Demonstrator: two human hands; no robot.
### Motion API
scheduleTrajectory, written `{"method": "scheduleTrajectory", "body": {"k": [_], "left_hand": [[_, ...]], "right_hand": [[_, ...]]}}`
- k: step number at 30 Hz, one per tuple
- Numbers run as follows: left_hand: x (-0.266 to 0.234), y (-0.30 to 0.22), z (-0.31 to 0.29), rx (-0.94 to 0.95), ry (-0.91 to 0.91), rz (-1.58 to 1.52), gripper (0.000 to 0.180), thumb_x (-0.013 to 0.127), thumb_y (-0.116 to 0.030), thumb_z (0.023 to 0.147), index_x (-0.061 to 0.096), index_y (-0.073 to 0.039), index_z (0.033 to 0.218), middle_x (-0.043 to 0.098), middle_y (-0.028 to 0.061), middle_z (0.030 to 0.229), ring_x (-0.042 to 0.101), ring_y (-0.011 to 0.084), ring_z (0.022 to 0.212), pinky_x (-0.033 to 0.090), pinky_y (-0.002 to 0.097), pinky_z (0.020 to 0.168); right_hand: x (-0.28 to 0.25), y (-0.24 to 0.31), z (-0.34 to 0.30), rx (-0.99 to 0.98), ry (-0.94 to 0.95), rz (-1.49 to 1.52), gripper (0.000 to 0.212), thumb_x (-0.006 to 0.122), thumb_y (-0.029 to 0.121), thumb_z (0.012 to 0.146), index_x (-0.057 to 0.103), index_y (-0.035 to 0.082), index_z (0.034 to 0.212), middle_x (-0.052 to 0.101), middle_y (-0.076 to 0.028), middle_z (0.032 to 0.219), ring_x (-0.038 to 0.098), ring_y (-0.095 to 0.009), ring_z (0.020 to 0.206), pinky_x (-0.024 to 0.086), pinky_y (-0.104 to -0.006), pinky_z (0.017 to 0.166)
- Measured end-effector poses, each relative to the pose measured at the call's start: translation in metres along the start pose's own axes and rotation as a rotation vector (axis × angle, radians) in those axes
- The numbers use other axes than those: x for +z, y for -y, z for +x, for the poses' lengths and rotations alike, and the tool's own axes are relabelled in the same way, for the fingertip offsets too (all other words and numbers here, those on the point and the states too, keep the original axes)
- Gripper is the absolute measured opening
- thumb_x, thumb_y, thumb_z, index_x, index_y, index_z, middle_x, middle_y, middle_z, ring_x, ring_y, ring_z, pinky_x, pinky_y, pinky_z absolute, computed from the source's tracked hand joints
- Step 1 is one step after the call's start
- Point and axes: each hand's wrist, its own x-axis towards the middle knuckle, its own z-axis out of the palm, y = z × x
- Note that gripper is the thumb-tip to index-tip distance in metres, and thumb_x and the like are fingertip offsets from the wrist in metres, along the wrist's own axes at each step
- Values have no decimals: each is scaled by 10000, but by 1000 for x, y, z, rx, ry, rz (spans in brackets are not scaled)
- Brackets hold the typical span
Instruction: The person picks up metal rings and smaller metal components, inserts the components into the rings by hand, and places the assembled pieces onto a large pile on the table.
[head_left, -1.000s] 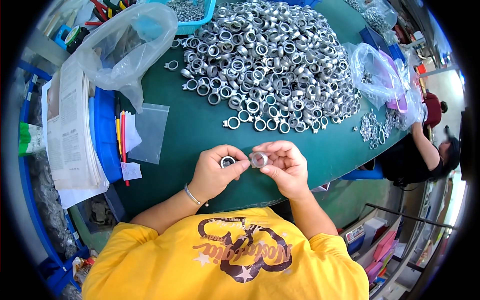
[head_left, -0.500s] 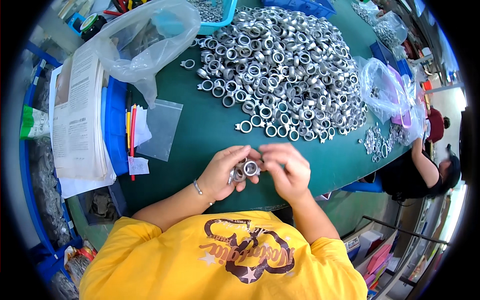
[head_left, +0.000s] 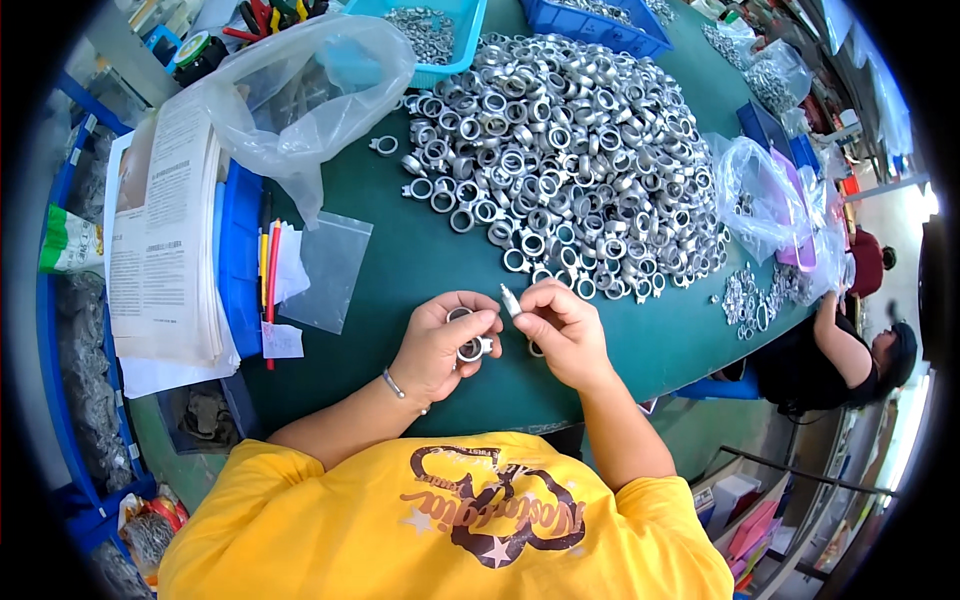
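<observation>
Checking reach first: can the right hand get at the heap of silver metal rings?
Probably yes: the right hand is near the heap, with nothing visible between, though it holds a small silver metal part.

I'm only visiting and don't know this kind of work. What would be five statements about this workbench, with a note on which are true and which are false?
1. The left hand holds metal rings. True.
2. The right hand is empty. False: its thumb and fingers pinch a small metal piece.
3. A large pile of metal parts lies beyond the hands. True.
4. The paper stack is right of the pile. False: it is on the left.
5. The tabletop is green. True.
</observation>
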Motion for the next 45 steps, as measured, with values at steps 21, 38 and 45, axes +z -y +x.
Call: {"method": "scheduleTrajectory", "body": {"k": [21,38,45], "left_hand": [[10,0,-8,101,104,449,54,628,-53,791,591,-22,815,599,72,636,477,46,445,314,161,368],[5,15,-3,542,143,826,120,635,21,738,573,-24,829,607,59,782,577,102,604,449,186,536],[8,3,-6,-57,88,221,138,595,-131,836,564,-8,888,613,79,744,567,84,524,344,161,349]], "right_hand": [[-2,6,-18,-313,-11,-276,113,630,-40,733,589,25,814,605,-97,812,582,-220,712,460,-289,628],[-4,-3,-30,37,40,497,250,564,-44,821,498,-9,1059,567,-121,997,566,-168,912,469,-284,811],[0,-5,-29,-162,-52,665,399,543,-180,742,415,19,1063,518,-190,1099,533,-279,1052,471,-369,872]]}}
